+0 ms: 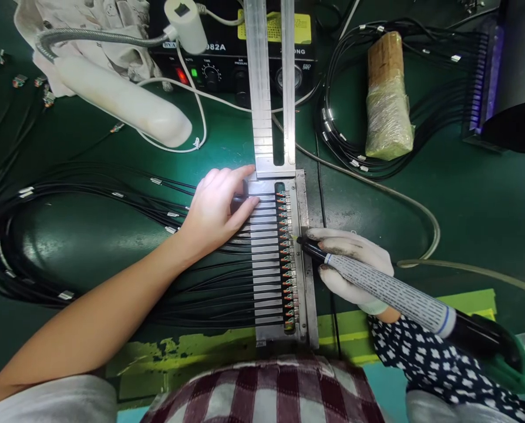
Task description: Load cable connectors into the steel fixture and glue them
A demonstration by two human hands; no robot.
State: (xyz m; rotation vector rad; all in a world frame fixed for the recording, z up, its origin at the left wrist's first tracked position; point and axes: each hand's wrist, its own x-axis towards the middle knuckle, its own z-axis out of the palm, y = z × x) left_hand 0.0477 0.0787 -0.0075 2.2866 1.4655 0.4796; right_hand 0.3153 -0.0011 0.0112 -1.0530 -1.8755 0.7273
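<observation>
Black cables (113, 194) run partly hidden under the bare left hand (216, 211), which lies flat with fingers spread on the metal clamp fixture (266, 264) near the bench's front edge, while the gloved right hand (354, 264) grips a soldering iron (390, 288), tip at the fixture's right rail.

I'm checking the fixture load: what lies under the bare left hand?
Under the left hand lie black cables clamped in the metal fixture. The fixture's upper slots beneath the fingers are covered, so their state cannot be seen.
</observation>
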